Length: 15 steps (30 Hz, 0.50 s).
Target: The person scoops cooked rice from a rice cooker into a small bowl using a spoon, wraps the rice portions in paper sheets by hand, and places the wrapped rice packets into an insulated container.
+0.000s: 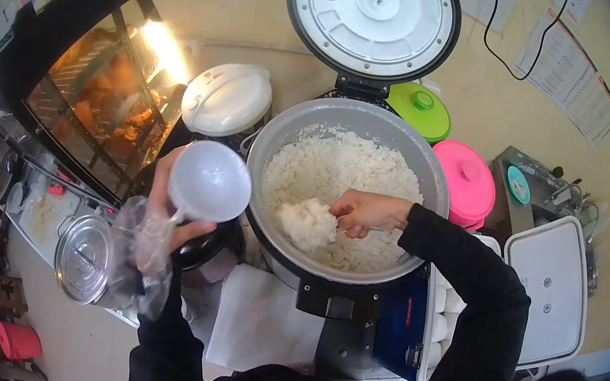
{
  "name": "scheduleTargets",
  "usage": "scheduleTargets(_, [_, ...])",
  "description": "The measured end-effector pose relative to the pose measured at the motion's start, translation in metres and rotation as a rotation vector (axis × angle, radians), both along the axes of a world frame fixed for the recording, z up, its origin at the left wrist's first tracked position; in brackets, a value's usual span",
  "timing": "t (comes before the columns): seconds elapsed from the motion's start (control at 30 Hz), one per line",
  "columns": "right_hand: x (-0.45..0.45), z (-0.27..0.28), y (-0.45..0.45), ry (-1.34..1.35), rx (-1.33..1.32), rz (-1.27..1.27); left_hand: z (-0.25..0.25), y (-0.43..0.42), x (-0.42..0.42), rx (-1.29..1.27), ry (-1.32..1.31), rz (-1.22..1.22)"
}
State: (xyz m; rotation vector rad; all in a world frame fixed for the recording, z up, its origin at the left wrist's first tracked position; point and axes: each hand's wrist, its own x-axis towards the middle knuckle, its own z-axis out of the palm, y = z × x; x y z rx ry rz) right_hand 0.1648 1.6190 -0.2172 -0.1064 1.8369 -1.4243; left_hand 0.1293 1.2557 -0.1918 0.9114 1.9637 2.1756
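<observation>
A large round cooker pot (296, 115) full of white rice (355, 166) stands in the middle, its lid (378, 2) raised behind it. Inside the pot, my right hand (364, 214) is closed round the handle of a scoop, which is mostly hidden under a mound of rice (308, 224). To the left of the pot, my left hand (165, 214) holds a white bowl (210, 180), tilted so that its inside shows and no rice is visible in it. Clear plastic (153, 247) hangs around that hand and wrist.
A lit food warmer (100, 92) and a white-lidded cooker (227, 99) stand at left, above a steel pot (83, 257). Green (419, 109) and pink (464, 182) lidded containers line the right. Near my right arm is an open blue cooler (400, 332) with white items. A white cloth (263, 321) lies in front.
</observation>
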Motion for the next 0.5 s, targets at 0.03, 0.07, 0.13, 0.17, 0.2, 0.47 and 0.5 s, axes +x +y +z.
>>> scheduleTargets(0.03, [0.001, 0.02, 0.002, 0.042, 0.016, -0.019, 0.009, 0.009, -0.01, -0.02, 0.04, -0.024])
scheduleTargets(0.07, [0.003, 0.043, 0.003, 0.084, 0.032, -0.038, 0.017, 0.018, -0.02, -0.062, 0.077, -0.045])
scheduleTargets(0.13, [0.005, 0.091, 0.007, 0.266, 0.23, -0.067, 0.024, 0.033, -0.031, -0.172, 0.138, -0.088])
scheduleTargets(0.17, [0.004, 0.112, 0.006, 0.358, 0.325, -0.083, 0.026, 0.042, -0.034, -0.235, 0.169, -0.103])
scheduleTargets(0.2, [0.003, 0.129, 0.004, 0.497, 0.381, -0.045, 0.026, 0.053, -0.034, -0.301, 0.197, -0.118])
scheduleTargets(0.47, [0.047, 0.154, -0.058, 1.421, 1.05, 0.024, -0.002, 0.125, -0.015, 0.016, -0.049, -0.13])
scheduleTargets(0.5, [0.053, 0.163, -0.054, 1.453, 1.021, -0.022, 0.005, 0.121, -0.01, 0.027, -0.075, -0.166])
